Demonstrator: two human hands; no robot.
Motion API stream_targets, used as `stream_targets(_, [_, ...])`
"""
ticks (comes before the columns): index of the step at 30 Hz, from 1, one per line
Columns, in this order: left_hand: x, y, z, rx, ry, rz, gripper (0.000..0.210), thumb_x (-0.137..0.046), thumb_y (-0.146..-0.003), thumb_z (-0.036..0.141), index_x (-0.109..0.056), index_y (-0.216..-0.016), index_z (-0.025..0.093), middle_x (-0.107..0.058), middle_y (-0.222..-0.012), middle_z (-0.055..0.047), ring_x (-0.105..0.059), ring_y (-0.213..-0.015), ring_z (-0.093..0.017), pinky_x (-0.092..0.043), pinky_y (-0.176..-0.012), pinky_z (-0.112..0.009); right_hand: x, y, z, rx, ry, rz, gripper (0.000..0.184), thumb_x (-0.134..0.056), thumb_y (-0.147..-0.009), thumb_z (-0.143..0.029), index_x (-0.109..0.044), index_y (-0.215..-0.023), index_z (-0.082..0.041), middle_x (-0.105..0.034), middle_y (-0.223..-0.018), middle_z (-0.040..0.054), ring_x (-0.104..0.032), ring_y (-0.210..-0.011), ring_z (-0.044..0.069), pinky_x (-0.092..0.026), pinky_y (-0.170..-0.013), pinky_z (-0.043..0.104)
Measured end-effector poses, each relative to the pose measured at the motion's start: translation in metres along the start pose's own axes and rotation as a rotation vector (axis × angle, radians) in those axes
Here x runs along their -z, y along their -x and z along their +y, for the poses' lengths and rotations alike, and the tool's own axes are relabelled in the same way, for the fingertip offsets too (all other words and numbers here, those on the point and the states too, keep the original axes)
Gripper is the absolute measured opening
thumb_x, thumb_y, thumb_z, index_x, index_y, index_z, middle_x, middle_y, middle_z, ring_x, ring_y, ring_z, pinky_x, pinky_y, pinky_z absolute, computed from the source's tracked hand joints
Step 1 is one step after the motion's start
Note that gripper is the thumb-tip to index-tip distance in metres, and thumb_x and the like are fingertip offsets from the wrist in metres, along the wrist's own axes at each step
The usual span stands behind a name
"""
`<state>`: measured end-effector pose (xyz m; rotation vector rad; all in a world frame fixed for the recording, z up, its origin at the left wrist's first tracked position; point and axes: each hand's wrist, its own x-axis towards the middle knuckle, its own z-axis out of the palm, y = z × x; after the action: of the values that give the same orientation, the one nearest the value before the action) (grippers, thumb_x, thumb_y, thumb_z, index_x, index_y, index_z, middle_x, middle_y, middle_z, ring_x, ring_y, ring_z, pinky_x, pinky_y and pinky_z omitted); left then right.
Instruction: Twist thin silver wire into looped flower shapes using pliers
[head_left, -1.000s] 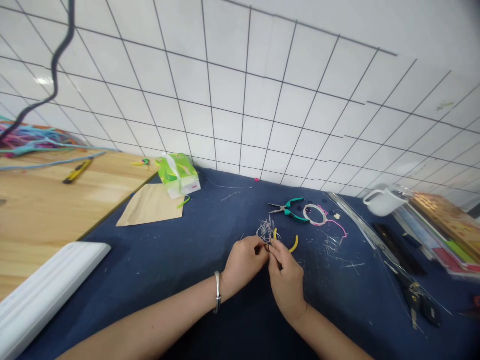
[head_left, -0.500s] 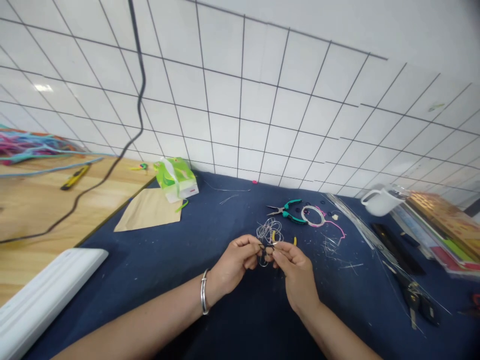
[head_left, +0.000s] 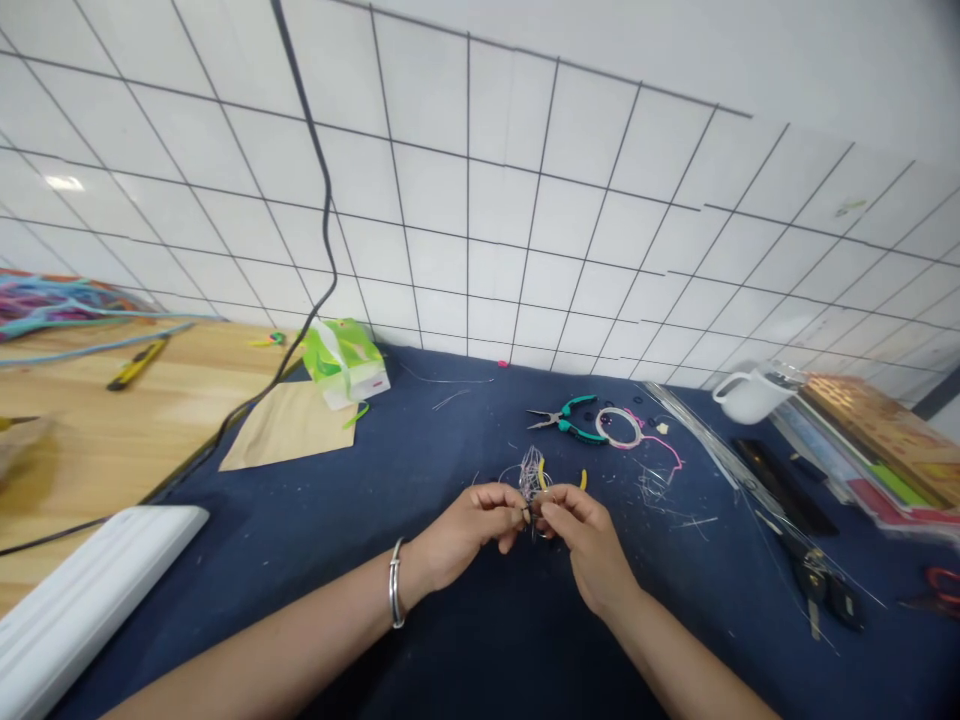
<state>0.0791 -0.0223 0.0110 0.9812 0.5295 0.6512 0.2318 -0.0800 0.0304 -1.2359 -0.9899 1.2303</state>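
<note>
My left hand [head_left: 469,532], a silver bangle at its wrist, pinches a small dark piece at its fingertips. My right hand [head_left: 592,550] meets it from the other side, thumb and forefinger closed on fine wire [head_left: 531,468]. Thin loops of that wire rise in a narrow bunch just beyond the fingertips. The dark piece is too small to name. Two yellow curved prongs, like tool handles [head_left: 583,480], show behind my right hand; whatever they belong to is hidden. Farther back lie teal-handled needle-nose pliers [head_left: 574,417], jaws pointing left, touching a pale wire coil [head_left: 619,427].
A tissue pack [head_left: 345,365] sits on brown paper [head_left: 281,425] at left, near a white box-like object [head_left: 105,600] and a yellow cutter [head_left: 139,363]. Right: wire strands [head_left: 690,430], a white mug [head_left: 754,395], stacked books [head_left: 877,450], black-handled tool [head_left: 825,590]. A black cable [head_left: 328,220] hangs across.
My fingertips have drawn closer together, and the wire loops now stand in a narrower bunch. The black cable has shifted right, and a blurred brown object has entered at the left edge.
</note>
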Motion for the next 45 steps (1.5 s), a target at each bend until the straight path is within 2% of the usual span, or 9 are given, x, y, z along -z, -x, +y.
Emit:
stream_targets(6, [-0.005,0.002,-0.002,-0.019,-0.265,-0.047,0.009,-0.057,-0.075,0.017,-0.059,-0.068,0.012,-0.05,-0.059,0.004,-0.043,-0.049,-0.006,-0.032,-0.054,-0.021,-0.002,0.0,0.004,0.015,0.108,-0.034,0.01,-0.058,-0.077,-0.027,-0.058,-0.074,-0.017,-0.051,-0.067,-0.0033,-0.045,-0.064,0.01,-0.035,-0.06,0.022])
stream_targets(12, [-0.002,0.006,0.001,0.037,0.037,-0.102,0.01,-0.047,-0.071,0.009,-0.057,-0.073,0.011,-0.053,-0.069,-0.001,-0.048,-0.053,-0.009,-0.035,-0.056,-0.025,0.004,-0.004,0.014,0.097,0.309,0.066,0.012,-0.056,-0.077,-0.023,-0.054,-0.067,-0.017,-0.044,-0.066,-0.004,-0.04,-0.062,0.01,-0.033,-0.057,0.022])
stream_targets(16, [0.002,0.011,0.017,0.012,0.187,-0.139,0.01,-0.044,-0.073,0.011,-0.053,-0.067,0.012,-0.049,-0.063,-0.001,-0.046,-0.054,-0.01,-0.037,-0.061,-0.027,0.007,-0.006,0.01,0.082,0.307,0.044,0.014,-0.054,-0.08,-0.028,-0.053,-0.07,-0.017,-0.041,-0.063,-0.0046,-0.037,-0.059,0.009,-0.032,-0.056,0.022])
stream_targets(22, [0.005,0.008,0.016,0.104,0.094,-0.128,0.005,-0.05,-0.078,0.013,-0.056,-0.077,0.012,-0.053,-0.066,-0.002,-0.051,-0.06,-0.012,-0.038,-0.063,-0.026,-0.001,0.002,0.004,0.116,0.337,-0.085,0.009,-0.056,-0.078,-0.025,-0.05,-0.078,-0.019,-0.047,-0.069,-0.0031,-0.044,-0.063,0.011,-0.038,-0.059,0.023])
stream_targets(27, [0.008,0.006,0.012,0.097,0.07,-0.092,0.003,-0.054,-0.077,0.013,-0.056,-0.077,0.011,-0.055,-0.069,-0.002,-0.054,-0.059,-0.011,-0.04,-0.062,-0.026,-0.001,0.007,0.005,0.376,0.528,0.106,0.036,-0.065,-0.066,-0.017,-0.048,-0.098,-0.021,-0.051,-0.101,0.0042,-0.05,-0.076,0.014,-0.042,-0.069,0.029])
stream_targets(29, [0.01,0.006,0.013,0.106,0.065,-0.098,0.003,-0.054,-0.078,0.014,-0.056,-0.077,0.011,-0.056,-0.069,-0.003,-0.055,-0.058,-0.012,-0.041,-0.06,-0.026,0.003,0.007,0.004,0.453,0.532,0.069,0.045,-0.064,-0.067,-0.018,-0.046,-0.108,-0.021,-0.049,-0.108,0.0062,-0.051,-0.083,0.016,-0.043,-0.073,0.031])
stream_targets(31, [0.012,0.006,0.013,0.11,0.088,-0.11,0.004,-0.053,-0.078,0.014,-0.055,-0.078,0.012,-0.057,-0.069,-0.003,-0.055,-0.056,-0.012,-0.041,-0.058,-0.026,0.008,0.006,0.002,0.426,0.478,-0.013,0.036,-0.058,-0.075,-0.021,-0.047,-0.109,-0.022,-0.051,-0.101,0.0054,-0.052,-0.084,0.016,-0.044,-0.073,0.031])
stream_targets(35, [0.015,0.005,0.011,0.086,0.152,-0.118,0.004,-0.051,-0.079,0.014,-0.054,-0.078,0.012,-0.058,-0.067,-0.004,-0.055,-0.055,-0.013,-0.04,-0.058,-0.026,0.012,0.003,0.0,0.388,0.494,-0.088,0.01,-0.05,-0.082,-0.019,-0.055,-0.09,-0.021,-0.056,-0.09,0.0032,-0.053,-0.081,0.015,-0.043,-0.073,0.03])
stream_targets(45, [0.011,0.006,0.008,0.09,0.113,-0.131,0.004,-0.05,-0.079,0.014,-0.054,-0.078,0.012,-0.057,-0.066,-0.003,-0.055,-0.059,-0.013,-0.041,-0.063,-0.028,0.009,0.007,0.008,0.511,0.785,-0.06,0.01,-0.053,-0.083,-0.021,-0.062,-0.087,-0.022,-0.061,-0.076,0.001,-0.054,-0.073,0.015,-0.041,-0.072,0.03])
